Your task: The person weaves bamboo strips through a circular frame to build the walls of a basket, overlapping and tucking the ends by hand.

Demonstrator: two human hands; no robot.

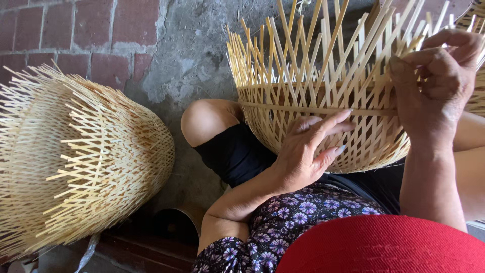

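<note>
A half-woven bamboo basket (323, 91) rests on my lap, its loose strips sticking up in a crisscross. My left hand (308, 151) presses flat against the basket's outer wall, fingertips on a long horizontal bamboo strip (303, 107) that runs across the weave. My right hand (437, 83) is at the basket's right side, fingers pinched on the upright strips near that horizontal strip's end. My bare knee (207, 119) shows beside the basket.
A stack of similar woven bamboo baskets (76, 156) lies on its side at the left. Behind are a red brick floor (76, 30) and a grey concrete patch (192, 55). A red cap brim (384, 247) fills the bottom right.
</note>
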